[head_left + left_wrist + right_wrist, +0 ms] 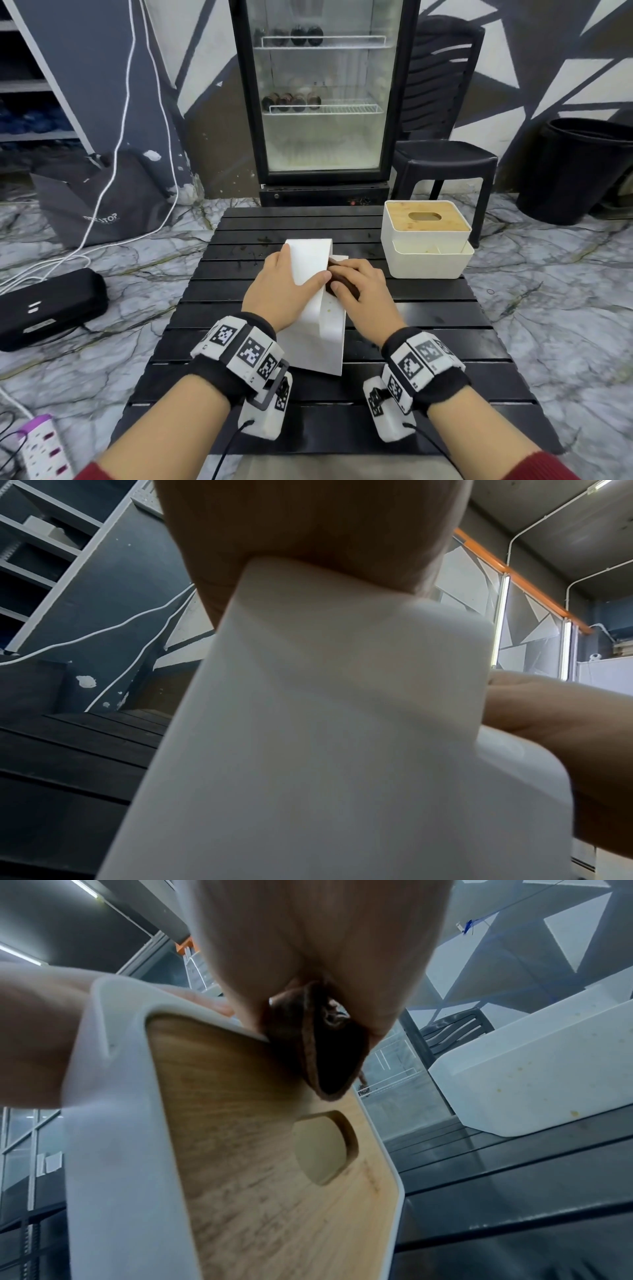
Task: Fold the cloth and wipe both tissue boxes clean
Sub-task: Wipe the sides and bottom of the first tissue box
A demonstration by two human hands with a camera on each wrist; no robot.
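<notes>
A white tissue box (310, 263) with a wooden lid (257, 1164) stands tipped on its side in the middle of the black slatted table (308, 394). My left hand (284, 291) grips it from the left, thumb laid across its upper white face (325, 723). My right hand (359, 294) holds a bunched brown cloth (339, 277) and presses the cloth (325, 1053) against the lid side, near the box's top edge. The second tissue box (426, 236), white with a wooden lid, sits upright at the table's back right, apart from both hands; in the right wrist view this second box (531, 1074) shows small yellowish specks.
A glass-door fridge (322, 102) stands behind the table, with a black plastic chair (445, 161) and a black bin (579, 171) to its right. White cables, a dark bag and a black case (48, 308) lie on the marble floor at left. A power strip (44, 448) lies near left.
</notes>
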